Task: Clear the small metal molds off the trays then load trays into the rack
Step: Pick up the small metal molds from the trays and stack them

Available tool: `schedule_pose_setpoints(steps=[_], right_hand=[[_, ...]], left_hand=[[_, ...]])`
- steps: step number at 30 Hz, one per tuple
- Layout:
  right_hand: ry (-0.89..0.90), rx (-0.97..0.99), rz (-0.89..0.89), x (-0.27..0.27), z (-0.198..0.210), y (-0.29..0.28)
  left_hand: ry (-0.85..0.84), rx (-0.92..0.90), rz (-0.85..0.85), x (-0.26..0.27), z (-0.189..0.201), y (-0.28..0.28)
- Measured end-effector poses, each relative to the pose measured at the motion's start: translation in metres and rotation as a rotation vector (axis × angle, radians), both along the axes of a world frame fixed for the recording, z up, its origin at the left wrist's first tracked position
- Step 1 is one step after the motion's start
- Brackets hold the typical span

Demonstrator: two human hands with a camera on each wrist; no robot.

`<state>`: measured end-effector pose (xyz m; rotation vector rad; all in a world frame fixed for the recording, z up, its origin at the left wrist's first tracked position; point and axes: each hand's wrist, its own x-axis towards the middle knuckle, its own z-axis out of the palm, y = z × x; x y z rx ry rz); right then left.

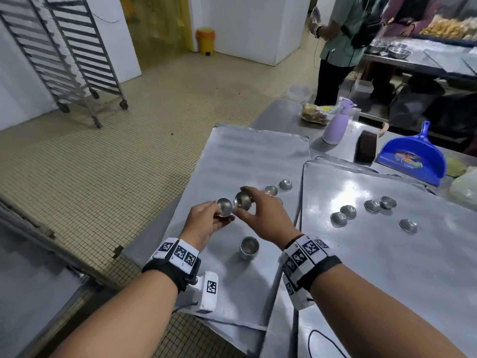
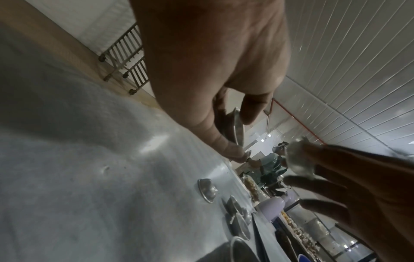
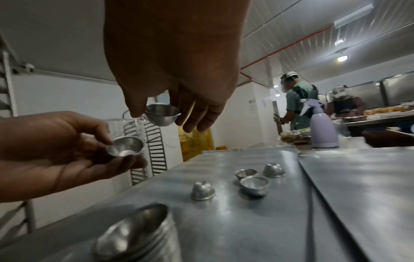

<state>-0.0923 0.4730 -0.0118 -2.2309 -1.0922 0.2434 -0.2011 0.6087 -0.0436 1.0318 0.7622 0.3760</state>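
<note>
Over the left tray (image 1: pixel 247 156), my left hand (image 1: pixel 219 215) pinches a small metal mold (image 1: pixel 224 206), its hollow side facing up. Right beside it, my right hand (image 1: pixel 241 202) grips a second mold (image 1: pixel 243 199) between thumb and fingers; the two molds almost touch. In the right wrist view the right hand's mold (image 3: pixel 162 114) hangs just above the left hand's mold (image 3: pixel 126 146). A stack of nested molds (image 1: pixel 249 248) stands on the tray below my hands. Loose molds (image 1: pixel 285 184) lie farther back, and several more molds (image 1: pixel 348 211) lie on the right tray (image 1: pixel 387 267).
Two wheeled tray racks (image 1: pixel 77 55) stand across the tiled floor at the far left. A lilac spray bottle (image 1: pixel 335 125), a brush (image 1: pixel 366 147) and a blue dustpan (image 1: pixel 413 156) sit behind the trays. Two people (image 1: pixel 343 42) work at another table at the back right.
</note>
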Motion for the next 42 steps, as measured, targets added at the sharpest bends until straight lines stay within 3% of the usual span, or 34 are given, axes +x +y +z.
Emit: schedule_pose_setpoints(steps=[6, 11, 15, 20, 29, 42], right_hand=[[0.015, -0.033, 0.107, -0.025, 0.005, -0.007], [0.042, 0.003, 0.132, -0.029, 0.005, -0.028], [0.067, 0.013, 0.009, -0.015, -0.001, -0.048], [0.051, -0.088, -0.155, 0.015, -0.008, -0.065], [0.071, -0.336, -0.233, 0.050, -0.016, -0.035], [0.022, -0.583, -0.102, 0.067, -0.036, 0.063]], left_hand=[[-0.136, -0.123, -0.014, -0.014, 0.027, -0.033], [-0.131, -0.124, 0.051, -0.026, 0.033, -0.049], [-0.074, -0.097, 0.152, -0.030, 0.028, -0.044], [0.102, 0.079, 0.154, -0.020, 0.011, -0.029], [0.235, 0.207, -0.116, 0.018, -0.023, 0.017], [0.334, 0.192, -0.381, 0.038, -0.045, 0.095]])
